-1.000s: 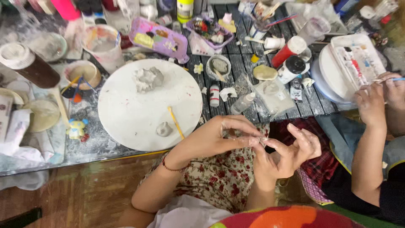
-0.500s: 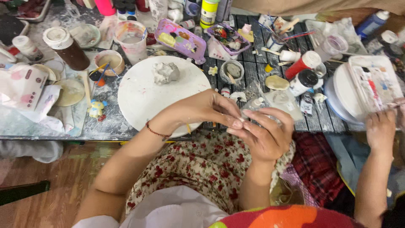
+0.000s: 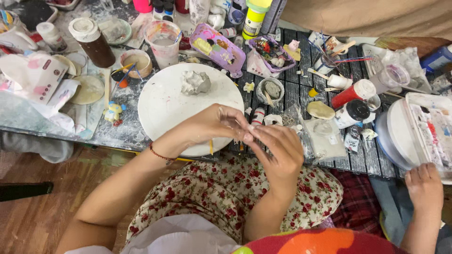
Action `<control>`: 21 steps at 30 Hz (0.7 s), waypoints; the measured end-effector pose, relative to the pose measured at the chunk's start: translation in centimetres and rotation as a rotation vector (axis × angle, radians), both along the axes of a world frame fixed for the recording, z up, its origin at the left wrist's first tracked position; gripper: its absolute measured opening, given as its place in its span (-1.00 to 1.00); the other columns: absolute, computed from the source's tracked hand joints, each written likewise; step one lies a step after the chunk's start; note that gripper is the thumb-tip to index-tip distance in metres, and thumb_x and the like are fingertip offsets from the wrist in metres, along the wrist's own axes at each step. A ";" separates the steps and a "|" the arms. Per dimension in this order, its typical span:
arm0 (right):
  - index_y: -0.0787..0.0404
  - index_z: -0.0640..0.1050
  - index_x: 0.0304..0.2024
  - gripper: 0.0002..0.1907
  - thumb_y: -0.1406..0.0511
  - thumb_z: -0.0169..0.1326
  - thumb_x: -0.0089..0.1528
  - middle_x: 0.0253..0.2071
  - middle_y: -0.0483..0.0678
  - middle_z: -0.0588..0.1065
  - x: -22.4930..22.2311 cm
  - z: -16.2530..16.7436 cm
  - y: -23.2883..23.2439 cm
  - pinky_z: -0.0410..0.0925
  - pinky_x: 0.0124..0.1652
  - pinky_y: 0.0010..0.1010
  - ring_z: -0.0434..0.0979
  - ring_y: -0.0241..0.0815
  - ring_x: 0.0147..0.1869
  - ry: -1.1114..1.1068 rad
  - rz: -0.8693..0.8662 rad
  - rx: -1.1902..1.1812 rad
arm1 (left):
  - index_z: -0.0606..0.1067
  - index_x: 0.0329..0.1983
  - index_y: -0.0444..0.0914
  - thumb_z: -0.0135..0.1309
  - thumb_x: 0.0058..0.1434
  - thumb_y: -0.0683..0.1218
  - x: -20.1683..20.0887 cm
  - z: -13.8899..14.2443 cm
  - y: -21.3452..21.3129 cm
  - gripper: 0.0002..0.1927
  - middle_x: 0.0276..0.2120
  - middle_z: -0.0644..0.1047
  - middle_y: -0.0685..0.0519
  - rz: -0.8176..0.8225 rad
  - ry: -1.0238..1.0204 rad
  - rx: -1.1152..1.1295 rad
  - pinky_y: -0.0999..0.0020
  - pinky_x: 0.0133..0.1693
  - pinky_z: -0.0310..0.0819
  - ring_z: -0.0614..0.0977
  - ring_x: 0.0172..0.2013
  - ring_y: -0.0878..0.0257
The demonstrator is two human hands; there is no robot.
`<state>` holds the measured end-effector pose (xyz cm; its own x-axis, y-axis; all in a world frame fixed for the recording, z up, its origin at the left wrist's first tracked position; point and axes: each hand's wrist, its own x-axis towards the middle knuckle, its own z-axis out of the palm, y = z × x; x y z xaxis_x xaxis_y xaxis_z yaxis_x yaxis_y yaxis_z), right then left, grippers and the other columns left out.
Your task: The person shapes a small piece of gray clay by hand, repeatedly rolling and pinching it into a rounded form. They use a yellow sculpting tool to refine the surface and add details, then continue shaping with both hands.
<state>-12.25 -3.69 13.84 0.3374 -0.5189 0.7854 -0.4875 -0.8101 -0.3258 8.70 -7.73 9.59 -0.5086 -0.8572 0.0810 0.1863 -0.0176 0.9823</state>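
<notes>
My left hand [image 3: 214,124] and my right hand [image 3: 278,150] meet fingertip to fingertip above the near edge of a round white board [image 3: 165,106]. Between the fingertips I pinch something small; it is hidden by the fingers. A thin yellow stick [image 3: 211,146] lies on the board just under my left hand. A lump of grey clay [image 3: 195,82] sits at the far side of the board. A red thread bracelet [image 3: 160,154] circles my left wrist. My lap has a red floral cloth [image 3: 212,188].
The table holds a brown jar [image 3: 94,42], a plastic cup of cloudy water [image 3: 165,40], a purple tray [image 3: 219,47], paint bottles [image 3: 351,94], brushes and a small bowl [image 3: 270,89]. Another person's hand [image 3: 423,188] rests at the right by a paint palette [image 3: 431,129].
My hands have stayed pinched together, shifting slightly to the right of the board. The view has moved, so the board sits further left and nearer. The other person's hand has dropped lower right.
</notes>
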 end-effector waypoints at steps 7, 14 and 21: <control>0.26 0.64 -0.13 -0.67 0.43 0.40 0.05 -0.13 -0.06 0.61 -1.0 -0.9 1.1 0.46 -0.01 -0.28 0.62 -0.07 -0.01 -0.043 -0.013 -0.031 | 0.63 -0.16 -0.32 0.30 0.20 -0.19 -1.4 0.2 1.8 -0.83 -0.20 0.65 0.05 -0.036 0.052 -0.029 0.41 -0.03 0.53 0.64 -0.13 0.34; 0.25 0.65 -0.15 -0.67 0.43 0.41 0.02 -0.17 -0.07 0.62 -1.8 -1.5 0.5 0.46 -0.03 -0.31 0.63 -0.10 -0.04 -0.062 -0.007 -0.037 | 0.65 -0.04 -0.30 0.23 0.29 -0.16 -1.3 1.4 2.3 -0.79 -0.09 0.64 0.06 -0.002 -0.053 -0.206 0.43 -0.04 0.54 0.63 -0.10 0.34; 0.27 0.64 -0.17 -0.70 0.43 0.41 0.06 -0.17 -0.04 0.61 -2.2 -1.4 0.8 0.45 -0.07 -0.31 0.63 -0.09 -0.05 -0.019 -0.046 -0.040 | 0.68 -0.15 -0.30 0.26 0.24 -0.17 -1.8 1.1 2.8 -0.86 -0.17 0.65 0.02 0.079 -0.050 -0.203 0.42 -0.09 0.56 0.64 -0.16 0.31</control>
